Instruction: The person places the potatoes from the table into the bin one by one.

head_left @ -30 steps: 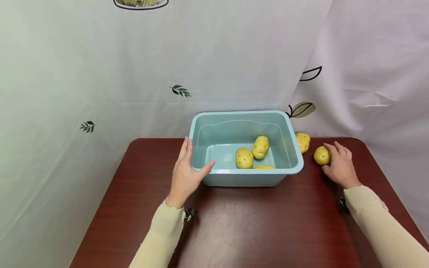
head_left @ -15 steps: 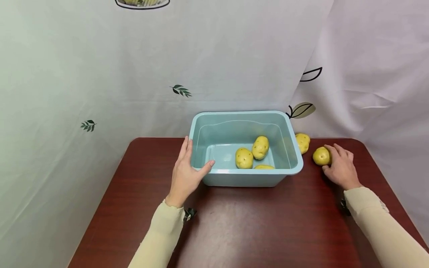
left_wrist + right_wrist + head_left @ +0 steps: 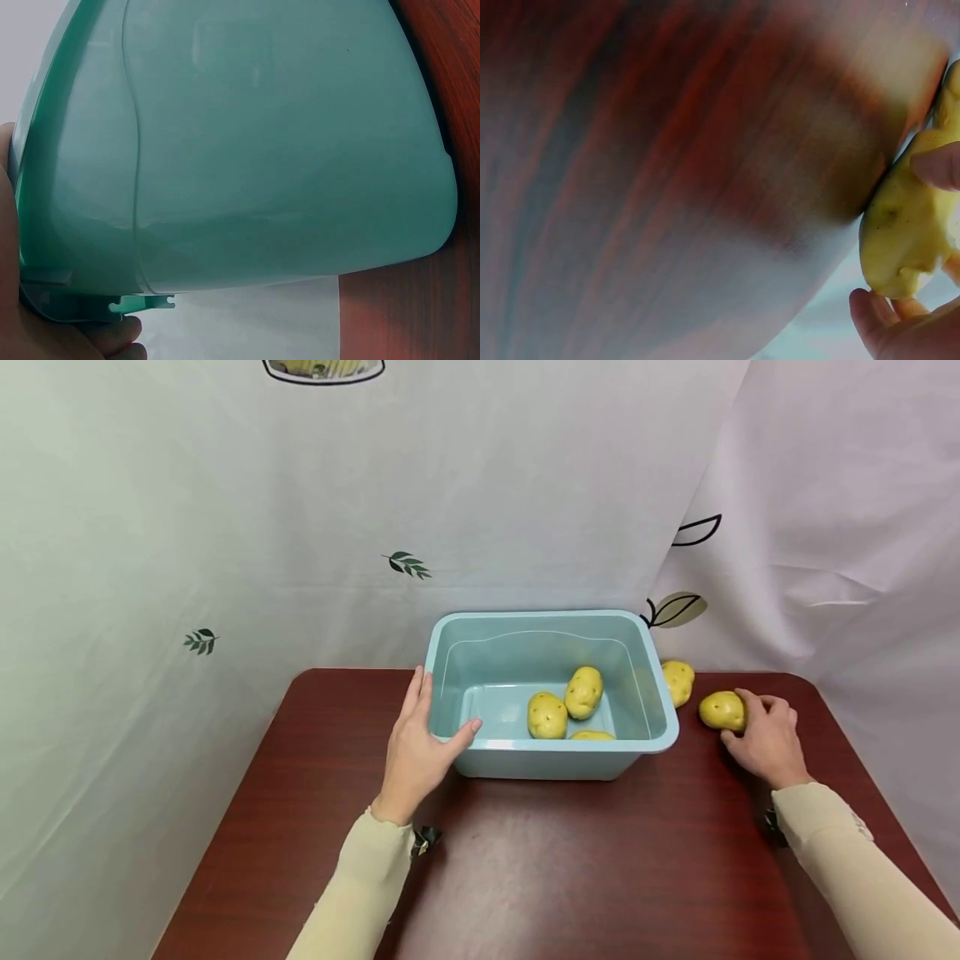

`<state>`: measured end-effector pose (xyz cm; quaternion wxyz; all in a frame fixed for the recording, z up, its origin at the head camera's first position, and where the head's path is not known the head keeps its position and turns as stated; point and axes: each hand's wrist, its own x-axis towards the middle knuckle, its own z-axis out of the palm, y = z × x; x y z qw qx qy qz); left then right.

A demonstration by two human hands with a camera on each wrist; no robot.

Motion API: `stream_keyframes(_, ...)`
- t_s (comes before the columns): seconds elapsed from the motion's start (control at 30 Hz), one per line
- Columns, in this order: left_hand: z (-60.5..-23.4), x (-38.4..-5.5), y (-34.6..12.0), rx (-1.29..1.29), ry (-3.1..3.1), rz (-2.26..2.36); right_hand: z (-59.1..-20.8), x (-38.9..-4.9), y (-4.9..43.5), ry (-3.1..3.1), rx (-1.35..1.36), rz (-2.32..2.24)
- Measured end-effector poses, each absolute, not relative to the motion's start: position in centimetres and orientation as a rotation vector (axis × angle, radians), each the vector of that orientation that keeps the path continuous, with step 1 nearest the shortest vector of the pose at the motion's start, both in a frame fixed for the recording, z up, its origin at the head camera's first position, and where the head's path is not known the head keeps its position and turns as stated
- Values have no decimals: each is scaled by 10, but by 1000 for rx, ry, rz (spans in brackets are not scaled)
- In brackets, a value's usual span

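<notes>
My left hand [image 3: 414, 756] holds the near left corner of a light blue plastic basin [image 3: 551, 766], thumb over the front rim and fingers along the left side. In the left wrist view, fingertips [image 3: 129, 331] curl beneath the rim. Inside the basin lie two yellow potatoes, one nearer [image 3: 547, 716] and one farther [image 3: 583, 692], plus a third [image 3: 592, 735] partly hidden by the front wall. On the table to the right, my right hand [image 3: 767, 739] grips a potato [image 3: 722, 711] between thumb and fingers. The right wrist view shows this potato [image 3: 900, 232] close up.
Another potato [image 3: 678, 682] rests against the basin's right side, partly covered by its rim. The dark red wooden table [image 3: 570, 868] ends at the back against a pale cloth [image 3: 525, 485] with leaf prints.
The potato at my right hand has turned, showing more of its length, and its near-thumb fingers have shifted slightly right. My left hand keeps its place on the basin.
</notes>
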<state>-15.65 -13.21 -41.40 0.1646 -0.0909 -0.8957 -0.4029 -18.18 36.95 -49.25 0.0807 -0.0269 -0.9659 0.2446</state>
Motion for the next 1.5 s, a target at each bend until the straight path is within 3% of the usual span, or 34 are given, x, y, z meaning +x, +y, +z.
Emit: stream_keyframes(1.5, -415, -156, -133, -266, -2545, -1130, -475, -155, 363, -2774, -78, 699)
